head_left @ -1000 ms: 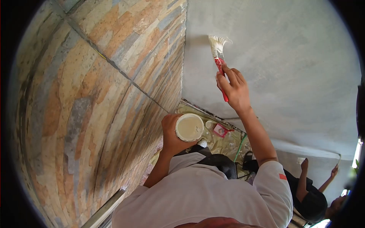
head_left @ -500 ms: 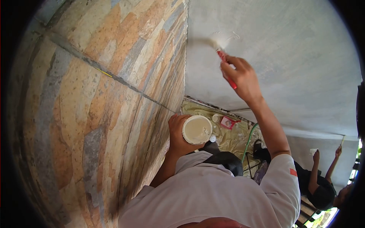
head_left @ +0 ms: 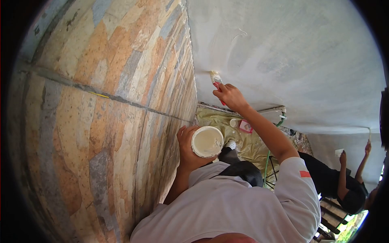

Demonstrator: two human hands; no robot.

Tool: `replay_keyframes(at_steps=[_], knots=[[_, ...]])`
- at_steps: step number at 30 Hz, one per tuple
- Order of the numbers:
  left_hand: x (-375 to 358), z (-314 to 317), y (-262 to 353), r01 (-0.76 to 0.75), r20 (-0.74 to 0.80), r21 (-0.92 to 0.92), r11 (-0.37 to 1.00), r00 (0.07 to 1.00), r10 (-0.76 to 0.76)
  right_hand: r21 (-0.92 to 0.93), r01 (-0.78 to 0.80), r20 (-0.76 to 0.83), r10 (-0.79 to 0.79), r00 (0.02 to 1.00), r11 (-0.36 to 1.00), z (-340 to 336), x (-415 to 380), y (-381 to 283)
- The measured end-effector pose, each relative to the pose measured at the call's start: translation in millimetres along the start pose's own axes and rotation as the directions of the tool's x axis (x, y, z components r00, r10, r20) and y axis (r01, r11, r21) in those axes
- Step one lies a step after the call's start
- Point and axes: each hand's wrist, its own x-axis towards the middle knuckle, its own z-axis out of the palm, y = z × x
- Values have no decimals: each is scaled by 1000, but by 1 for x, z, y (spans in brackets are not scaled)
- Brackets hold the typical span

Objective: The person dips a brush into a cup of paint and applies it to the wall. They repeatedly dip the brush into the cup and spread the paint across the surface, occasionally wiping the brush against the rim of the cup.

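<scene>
My right hand (head_left: 231, 97) is closed round the red handle of a paintbrush (head_left: 216, 78). The brush's pale bristles lie against the grey wall (head_left: 279, 52), close to the corner with the stone-patterned wall (head_left: 113, 105). Lower down, my left hand (head_left: 189, 150) is wrapped round a white tub (head_left: 207, 141) of cream-coloured paint, its fingers partly hidden behind the tub. The tub is upright, its open top facing me.
Below lies a yellowish sheet (head_left: 247, 148) with a small white cup (head_left: 234, 122) and a pink-and-white container (head_left: 245, 126). A green hose (head_left: 266, 166) crosses it. At the right, another person (head_left: 348, 186) in dark clothes reaches towards the wall.
My right hand and the brush have moved down and left along the grey wall, nearer the corner. My left hand still holds the tub. The view has shifted slightly.
</scene>
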Motion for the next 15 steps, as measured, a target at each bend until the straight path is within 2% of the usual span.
replay_keyframes(at_steps=[3,5,6,8,12,14,15], knots=[[-1,-6,3,51,21,-13,999,999,-50,-22,-4,-114,2,993,1000,-63,40,-2],[-4,-6,0,26,-24,-38,999,999,-27,2,16,-267,-14,964,1000,-131,70,-4],[-4,-7,0,31,-22,-38,999,999,-32,6,15,-263,-13,965,1000,-153,79,-10],[-5,-9,0,25,-30,-6,1000,999,-25,-101,35,-490,-80,868,994,-178,91,-20],[-7,-7,-1,42,-47,-24,999,998,-43,-169,4,-568,-101,817,986,-151,92,-26],[-7,-9,1,37,-40,2,999,999,-36,-156,32,-445,-100,890,987,-88,78,-17],[-8,-10,1,30,-44,4,1000,999,-30,-115,66,-334,-101,937,991,-56,67,-14]])
